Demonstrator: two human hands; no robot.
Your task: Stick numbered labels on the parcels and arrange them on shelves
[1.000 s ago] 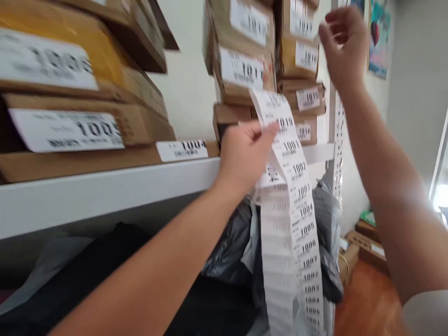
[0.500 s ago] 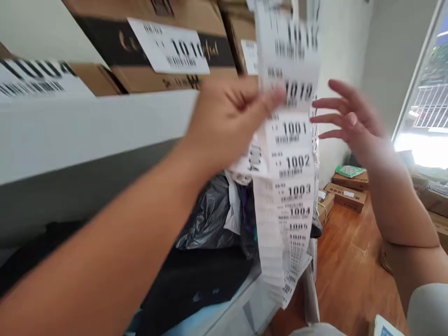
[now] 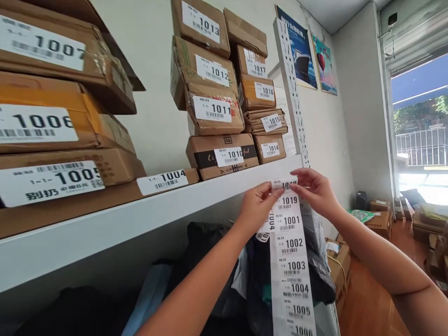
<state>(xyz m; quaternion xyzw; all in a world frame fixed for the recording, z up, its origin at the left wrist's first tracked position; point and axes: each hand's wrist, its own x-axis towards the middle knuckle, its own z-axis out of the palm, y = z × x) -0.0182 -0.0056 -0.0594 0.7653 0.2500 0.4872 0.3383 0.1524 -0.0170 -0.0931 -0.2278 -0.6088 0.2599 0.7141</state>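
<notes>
A long strip of white number labels [image 3: 294, 254] hangs in front of the shelf, printed with 1019, 1001, 1002 and further numbers downward. My left hand [image 3: 255, 207] pinches its left edge near the top, thumb and fingers closed. At the upper right corner, around the label reading 1018, my right hand [image 3: 317, 191] pinches the strip between thumb and fingertips. Behind the hands runs the white shelf edge [image 3: 157, 205]. Just above it sit a box labelled 1010 [image 3: 206, 163] and a small box labelled 1014 [image 3: 269, 158].
Stacked parcels line the shelf, including one labelled 1007 [image 3: 94, 60] and one labelled 1012 [image 3: 182, 60]. A perforated white post [image 3: 290, 88] rises at the shelf's end. Dark bags [image 3: 206, 252] lie below. Cartons [image 3: 381, 224] stand on the wooden floor at right.
The view has risen and pulled back, showing more of the shelf. My right hand, apart from the strip with fingers spread before, now grips its top. My left hand keeps hold.
</notes>
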